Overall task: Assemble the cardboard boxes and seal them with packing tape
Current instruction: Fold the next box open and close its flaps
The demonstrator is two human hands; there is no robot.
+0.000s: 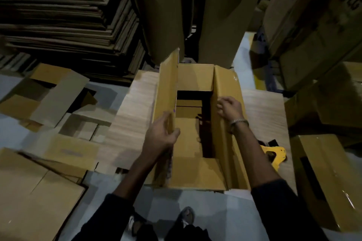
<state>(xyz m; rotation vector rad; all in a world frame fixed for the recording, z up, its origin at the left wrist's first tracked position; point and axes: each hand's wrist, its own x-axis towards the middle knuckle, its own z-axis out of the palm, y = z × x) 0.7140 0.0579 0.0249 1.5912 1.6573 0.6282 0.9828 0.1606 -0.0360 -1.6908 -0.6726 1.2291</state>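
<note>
Matt brown cardboard box (195, 170).

A wood-grain table (262, 111) stands on a pale grey floor (205, 203). The person's shoes (187, 215) show at the bottom edge. A silver bracelet (238, 122) circles one wrist.

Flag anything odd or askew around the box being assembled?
Mostly normal. The box is mid-fold: left hand grips the upright left flap, right hand rests on the right flap. Only mess: loose flattened cartons strewn crookedly across the floor at left. The yellow tape dispenser lies beside the box.
</note>
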